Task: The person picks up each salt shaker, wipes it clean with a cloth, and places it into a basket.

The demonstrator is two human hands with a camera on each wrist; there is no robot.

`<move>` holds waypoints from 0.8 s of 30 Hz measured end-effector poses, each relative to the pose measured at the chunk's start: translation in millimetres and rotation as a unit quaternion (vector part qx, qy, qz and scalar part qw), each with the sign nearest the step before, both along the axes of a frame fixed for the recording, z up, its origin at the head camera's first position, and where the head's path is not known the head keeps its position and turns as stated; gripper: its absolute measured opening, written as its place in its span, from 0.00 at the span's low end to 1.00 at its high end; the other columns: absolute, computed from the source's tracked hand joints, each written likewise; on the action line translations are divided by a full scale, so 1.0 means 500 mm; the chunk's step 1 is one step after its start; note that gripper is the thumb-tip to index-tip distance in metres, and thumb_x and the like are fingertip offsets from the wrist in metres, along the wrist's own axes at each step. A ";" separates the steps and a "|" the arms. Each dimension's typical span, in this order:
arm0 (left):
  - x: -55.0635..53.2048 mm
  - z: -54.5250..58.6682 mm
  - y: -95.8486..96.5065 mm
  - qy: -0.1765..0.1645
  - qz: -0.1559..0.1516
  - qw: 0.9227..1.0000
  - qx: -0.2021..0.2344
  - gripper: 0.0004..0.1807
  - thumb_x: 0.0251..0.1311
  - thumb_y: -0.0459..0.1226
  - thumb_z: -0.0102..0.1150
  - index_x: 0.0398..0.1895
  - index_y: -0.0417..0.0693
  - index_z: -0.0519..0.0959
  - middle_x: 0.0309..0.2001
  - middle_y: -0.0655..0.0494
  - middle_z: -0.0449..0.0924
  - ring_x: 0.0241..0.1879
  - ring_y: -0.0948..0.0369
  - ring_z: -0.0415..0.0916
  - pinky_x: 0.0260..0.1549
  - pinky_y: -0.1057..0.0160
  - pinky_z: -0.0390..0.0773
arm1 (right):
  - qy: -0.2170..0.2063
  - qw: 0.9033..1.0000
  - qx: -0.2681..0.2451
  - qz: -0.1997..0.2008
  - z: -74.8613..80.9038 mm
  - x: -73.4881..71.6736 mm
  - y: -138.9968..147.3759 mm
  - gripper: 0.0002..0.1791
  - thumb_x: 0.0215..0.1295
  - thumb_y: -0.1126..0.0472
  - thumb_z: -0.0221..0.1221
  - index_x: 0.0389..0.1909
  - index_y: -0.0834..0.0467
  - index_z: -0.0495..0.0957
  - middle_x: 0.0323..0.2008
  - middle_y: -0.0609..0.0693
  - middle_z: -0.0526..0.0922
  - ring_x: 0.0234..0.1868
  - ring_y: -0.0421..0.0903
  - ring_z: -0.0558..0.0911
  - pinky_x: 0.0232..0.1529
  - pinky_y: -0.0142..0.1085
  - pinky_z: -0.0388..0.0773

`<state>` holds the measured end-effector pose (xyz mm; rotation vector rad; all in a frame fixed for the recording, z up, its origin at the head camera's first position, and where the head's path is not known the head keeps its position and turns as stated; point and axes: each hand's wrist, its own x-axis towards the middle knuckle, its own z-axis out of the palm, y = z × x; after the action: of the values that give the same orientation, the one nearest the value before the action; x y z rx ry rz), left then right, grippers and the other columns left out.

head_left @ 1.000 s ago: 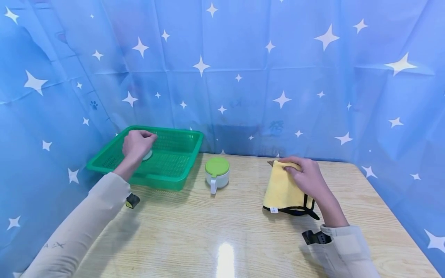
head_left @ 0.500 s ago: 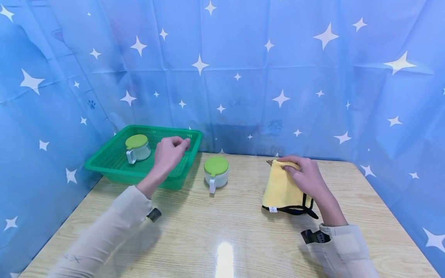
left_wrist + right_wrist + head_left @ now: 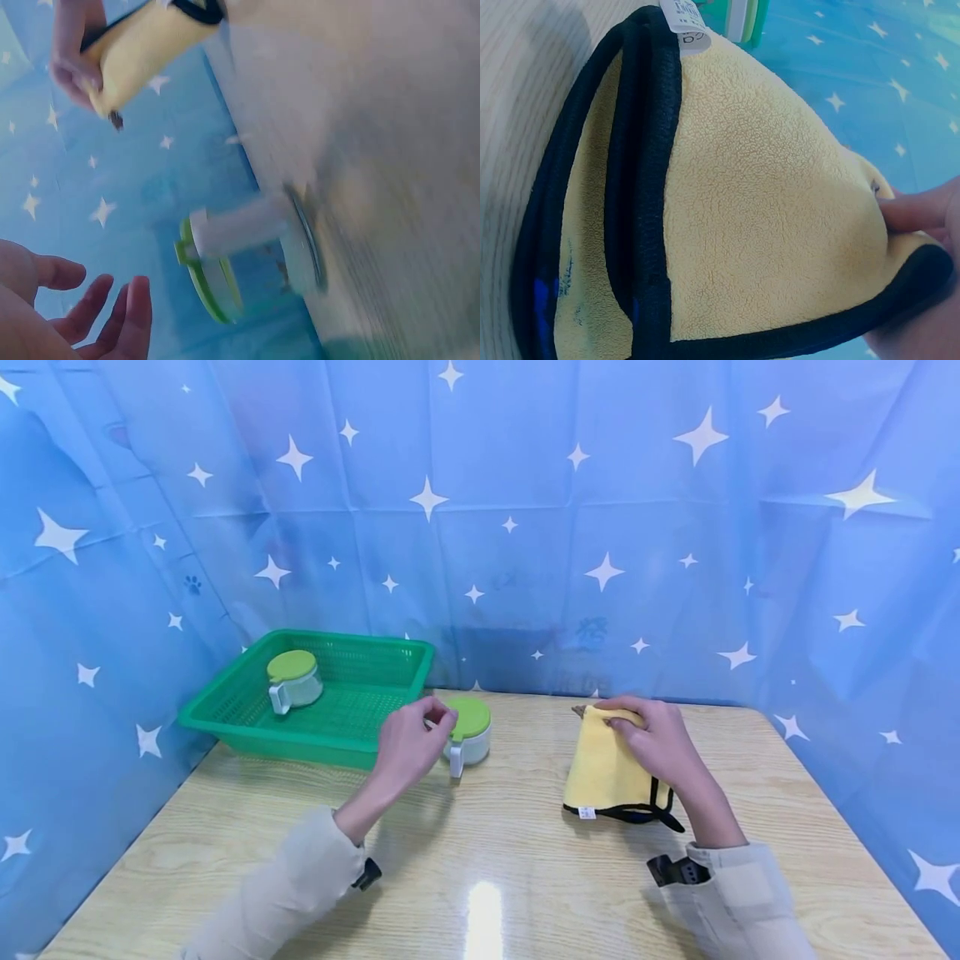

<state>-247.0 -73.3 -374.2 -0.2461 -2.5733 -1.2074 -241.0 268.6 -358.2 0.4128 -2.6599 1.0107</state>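
Observation:
My left hand [image 3: 415, 737], its fingers loosely bent with nothing between them, hovers just left of a seasoning jar [image 3: 472, 720] with a green lid and a white handle. In the left wrist view those fingers are apart from the jar [image 3: 251, 244]. On the right, my right hand [image 3: 651, 739] pinches the top of a folded yellow cloth [image 3: 606, 768] with black edging and a white tag. The cloth [image 3: 765, 195] fills most of the right wrist view. A small dark brown tip [image 3: 578, 711] pokes out at its upper corner; what it belongs to is hidden.
A green plastic basket [image 3: 300, 745] stands at the back left. Inside, at its left, sits a second jar [image 3: 298, 681] with a green lid. The wooden table [image 3: 525, 860] meets a blue star-patterned curtain [image 3: 517, 568] behind and at both sides.
My left hand has moved right, out from over the basket to beside the jar on the table. This uncovered the jar in the basket. The right hand and cloth have stayed put.

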 end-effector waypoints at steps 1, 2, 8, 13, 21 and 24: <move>0.005 -0.002 0.005 0.003 -0.001 1.000 -0.007 0.11 0.70 0.46 0.59 0.39 0.51 0.85 0.35 0.57 0.87 0.28 0.63 0.80 0.32 0.61 0.77 | 0.000 1.000 0.000 0.000 0.001 0.000 0.000 0.18 0.71 0.72 0.55 0.56 0.59 0.85 0.49 0.65 0.88 0.12 0.37 0.52 0.17 0.33 0.59; 0.011 -0.005 0.010 0.002 -0.003 1.000 -0.013 0.11 0.70 0.47 0.58 0.39 0.52 0.85 0.36 0.57 0.87 0.28 0.63 0.81 0.33 0.61 0.77 | -0.002 1.000 0.000 -0.001 0.002 0.000 0.000 0.18 0.71 0.72 0.55 0.56 0.59 0.85 0.49 0.64 0.88 0.12 0.38 0.53 0.17 0.33 0.59; 0.015 -0.027 0.022 -0.050 0.013 0.998 -0.034 0.15 0.68 0.51 0.58 0.47 0.53 0.82 0.44 0.56 0.86 0.37 0.59 0.82 0.40 0.57 0.77 | -0.008 1.000 0.000 -0.004 0.004 0.004 0.000 0.18 0.72 0.72 0.55 0.57 0.58 0.84 0.50 0.64 0.88 0.12 0.38 0.53 0.17 0.33 0.59; 0.015 -0.051 0.019 -0.104 0.020 0.994 -0.025 0.19 0.68 0.51 0.60 0.53 0.51 0.78 0.47 0.53 0.86 0.45 0.55 0.82 0.42 0.55 0.77 | -0.009 1.000 -0.001 -0.003 0.004 0.003 -0.002 0.18 0.72 0.72 0.55 0.56 0.59 0.85 0.50 0.65 0.88 0.12 0.37 0.53 0.17 0.33 0.59; 0.002 -0.082 0.019 -0.248 -0.003 0.961 0.125 0.22 0.70 0.50 0.60 0.53 0.43 0.71 0.42 0.46 0.81 0.32 0.54 0.83 0.27 0.61 0.81 | -0.012 1.000 0.001 -0.005 0.006 0.008 -0.002 0.17 0.72 0.71 0.55 0.57 0.59 0.84 0.50 0.65 0.87 0.12 0.38 0.54 0.17 0.33 0.60; -0.002 -0.089 0.019 -0.298 -0.016 0.940 0.166 0.21 0.72 0.50 0.57 0.51 0.41 0.71 0.41 0.46 0.78 0.30 0.56 0.81 0.25 0.62 0.81 | -0.011 1.000 0.001 -0.006 0.005 0.008 -0.002 0.17 0.72 0.72 0.55 0.57 0.58 0.84 0.50 0.65 0.88 0.12 0.38 0.54 0.17 0.33 0.60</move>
<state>-248.1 -63.8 -418.9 0.1855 -2.7684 -1.9444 -237.0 267.6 -355.8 0.3881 -2.6795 1.0152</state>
